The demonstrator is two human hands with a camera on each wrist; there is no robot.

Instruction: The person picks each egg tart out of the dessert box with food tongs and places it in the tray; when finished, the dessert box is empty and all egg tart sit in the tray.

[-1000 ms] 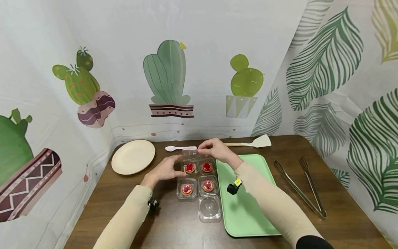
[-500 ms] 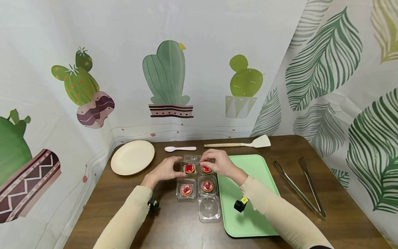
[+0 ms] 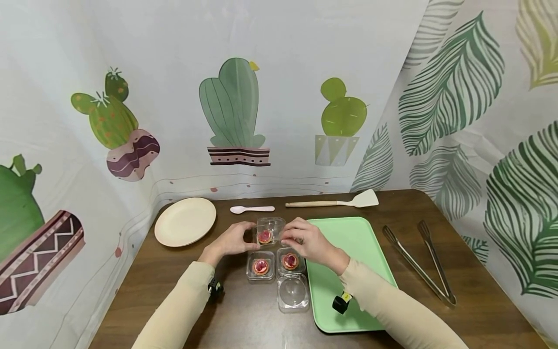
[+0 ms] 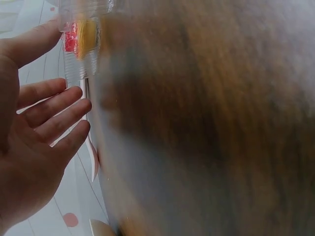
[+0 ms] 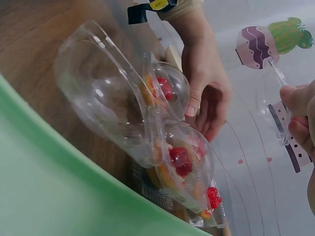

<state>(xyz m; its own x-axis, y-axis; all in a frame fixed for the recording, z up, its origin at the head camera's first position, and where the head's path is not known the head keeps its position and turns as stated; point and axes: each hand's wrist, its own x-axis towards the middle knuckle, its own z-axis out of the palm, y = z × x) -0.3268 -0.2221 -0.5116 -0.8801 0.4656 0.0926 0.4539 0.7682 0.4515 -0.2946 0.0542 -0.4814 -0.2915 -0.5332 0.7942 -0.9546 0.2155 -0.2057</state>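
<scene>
Head view: right fingers [image 3: 294, 233] pinch a clear lid's [image 3: 271, 225] right edge.

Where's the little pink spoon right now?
In the head view, the pink spoon lies near the far edge of the table, between the cream plate to its left and the wooden-handled spatula to its right.

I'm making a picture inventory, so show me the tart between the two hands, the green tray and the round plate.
Tart [image 3: 264, 236]: head view, its red top, seen through clear plastic.
Green tray [image 3: 359, 242]: head view, bare surface in the far half.
Round plate [image 3: 185, 222]: head view, middle of its bare face.
</scene>
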